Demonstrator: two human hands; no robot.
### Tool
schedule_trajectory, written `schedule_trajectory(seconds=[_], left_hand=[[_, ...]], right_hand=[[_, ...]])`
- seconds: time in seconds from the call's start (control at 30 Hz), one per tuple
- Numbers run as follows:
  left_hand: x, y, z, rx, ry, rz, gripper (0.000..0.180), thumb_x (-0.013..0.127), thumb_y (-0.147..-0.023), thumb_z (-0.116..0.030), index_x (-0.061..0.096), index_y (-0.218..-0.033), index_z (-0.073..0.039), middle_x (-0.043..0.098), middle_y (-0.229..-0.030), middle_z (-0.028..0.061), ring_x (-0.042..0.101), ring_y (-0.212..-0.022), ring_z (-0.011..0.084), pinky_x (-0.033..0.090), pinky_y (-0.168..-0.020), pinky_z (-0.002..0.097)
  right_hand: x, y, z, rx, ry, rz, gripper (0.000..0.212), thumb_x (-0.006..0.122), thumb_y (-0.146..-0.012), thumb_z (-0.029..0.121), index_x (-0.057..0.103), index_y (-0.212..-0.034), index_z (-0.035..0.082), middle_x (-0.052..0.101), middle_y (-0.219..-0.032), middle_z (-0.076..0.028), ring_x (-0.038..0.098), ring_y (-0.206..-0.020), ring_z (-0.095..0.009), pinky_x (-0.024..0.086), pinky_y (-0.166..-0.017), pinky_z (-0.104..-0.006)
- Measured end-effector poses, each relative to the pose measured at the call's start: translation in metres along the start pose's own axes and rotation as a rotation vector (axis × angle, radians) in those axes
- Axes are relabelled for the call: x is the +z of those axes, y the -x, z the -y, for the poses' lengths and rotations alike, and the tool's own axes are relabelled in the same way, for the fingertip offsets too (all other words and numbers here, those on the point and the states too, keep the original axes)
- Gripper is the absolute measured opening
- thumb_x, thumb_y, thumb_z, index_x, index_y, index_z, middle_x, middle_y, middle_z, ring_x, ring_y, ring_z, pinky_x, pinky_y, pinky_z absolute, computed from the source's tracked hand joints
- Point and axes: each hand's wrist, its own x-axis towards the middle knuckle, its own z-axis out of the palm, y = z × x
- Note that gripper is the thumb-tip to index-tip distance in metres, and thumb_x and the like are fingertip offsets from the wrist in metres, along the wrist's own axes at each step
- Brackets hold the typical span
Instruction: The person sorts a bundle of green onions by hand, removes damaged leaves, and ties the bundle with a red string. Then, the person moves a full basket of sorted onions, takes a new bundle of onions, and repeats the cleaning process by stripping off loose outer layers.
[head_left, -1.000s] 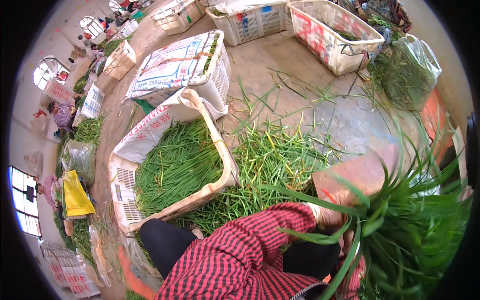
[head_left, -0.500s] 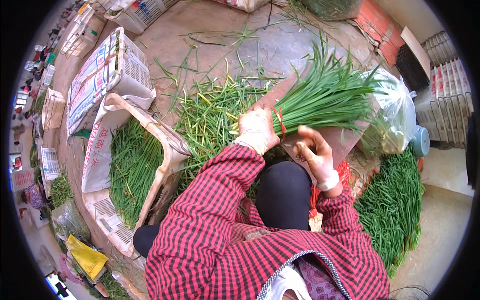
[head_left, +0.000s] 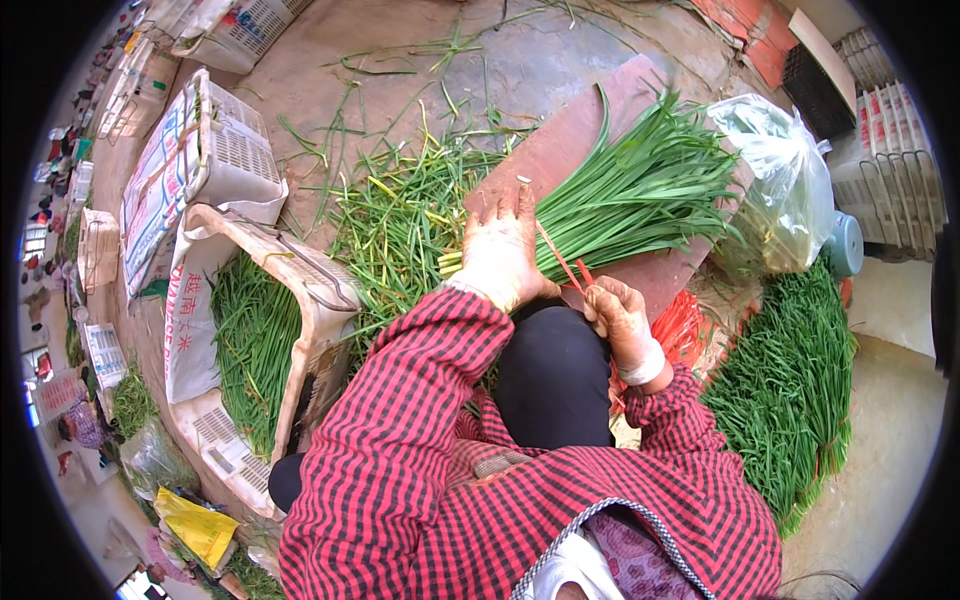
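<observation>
A bunch of garlic chives [head_left: 640, 190] lies across a reddish-brown board [head_left: 620, 105], leaves toward the right. My left hand [head_left: 497, 250] spans the bunch near its pale cut ends, fingers stretched over the far side and thumb on the near side, holding it. A thin red tie [head_left: 558, 252] runs over the stalks beside that hand. Its ends come toward me, where my right hand [head_left: 617, 315] pinches them, closed, just above my knee. The underside of the bunch is hidden.
Loose trimmed stalks [head_left: 400, 220] cover the floor to the left. A lined crate [head_left: 285, 330] of chives stands near my left arm. At right are red ties [head_left: 680, 330], a filled clear plastic bag [head_left: 780, 190], a blue tub [head_left: 846, 245] and a heap of chives [head_left: 785, 400].
My right hand has gone from loosely open to pinching the red tie, pulled toward me. My left hand's fingers have stretched out over the stalks. The whole view has shifted slightly.
</observation>
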Motion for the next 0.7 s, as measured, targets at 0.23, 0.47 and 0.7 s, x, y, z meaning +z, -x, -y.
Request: schedule_trajectory(seconds=[0.23,0.47,0.7], left_hand=[[0.028,0.012,-0.010,0.024,-0.007,-0.117,0.079,0.082,-0.065,-0.034,0.050,-0.130,-0.003,0.061,-0.113,0.0143,0.061,-0.103,0.0310,0.050,-0.088,0.0443],[-0.017,0.042,0.020,0.098,-0.083,-0.149,0.079,0.085,-0.057,-0.025,0.049,-0.126,-0.009,0.060,-0.105,0.0114,0.061,-0.099,0.0306,0.050,-0.082,0.0433],[-0.077,0.147,0.067,0.058,-0.144,-0.262,0.085,0.080,-0.066,-0.029,0.043,-0.140,-0.011,0.060,-0.109,0.0131,0.060,-0.103,0.0326,0.046,-0.091,0.0458]], right_hand=[[0.035,-0.048,0.053,-0.094,-0.195,0.171,0.023,0.059,-0.096,0.020,0.060,-0.077,0.007,0.052,-0.066,0.005,0.040,-0.055,-0.003,0.031,-0.051,-0.0206],[0.053,-0.048,0.140,-0.406,0.035,0.186,0.024,0.059,-0.101,0.026,0.071,-0.108,0.007,0.063,-0.072,0.002,0.051,-0.058,-0.003,0.038,-0.055,-0.0182],[-0.006,0.046,0.188,-0.808,0.313,0.059,0.021,0.062,-0.099,0.020,0.071,-0.111,0.006,0.071,-0.081,-0.003,0.063,-0.072,-0.008,0.047,-0.065,-0.0205]])
